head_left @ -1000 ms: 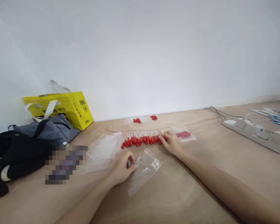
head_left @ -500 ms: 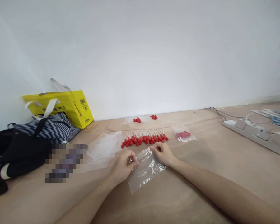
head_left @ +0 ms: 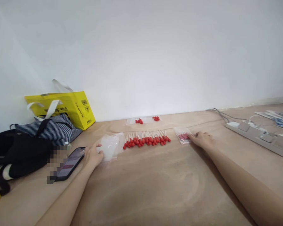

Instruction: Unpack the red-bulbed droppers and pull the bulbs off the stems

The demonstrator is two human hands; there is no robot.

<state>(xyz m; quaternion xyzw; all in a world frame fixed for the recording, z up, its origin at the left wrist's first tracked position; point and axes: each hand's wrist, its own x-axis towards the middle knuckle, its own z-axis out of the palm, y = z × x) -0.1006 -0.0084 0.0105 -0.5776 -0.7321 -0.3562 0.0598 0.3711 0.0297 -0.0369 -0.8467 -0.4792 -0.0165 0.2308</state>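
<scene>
My left hand (head_left: 93, 156) rests at the left edge of a pile of clear plastic bags (head_left: 109, 147), thumb and forefinger apart. Out to the right, my right hand (head_left: 203, 140) has its thumb side at the edge of a clear zip bag (head_left: 182, 135) containing red-tipped sticks; its other fingers are spread, and I see no clear grip. Between the hands lies a row of white sticks with red tips (head_left: 146, 141), their tips toward me. Farther back, near the wall, more red-tipped sticks (head_left: 139, 121) lie on or in clear bags.
A phone (head_left: 72, 164), partly blurred out, lies left of my left hand. Beyond it are a black bag (head_left: 21, 150), a striped bag (head_left: 49, 128) and a yellow carrier bag (head_left: 73, 106). At right stand a power strip (head_left: 259, 138) with cables and some papers (head_left: 278, 116).
My hands have parted: the left moved left to the bag pile, the right moved right to the filled bag. The clear bag they held between them is gone from the middle.
</scene>
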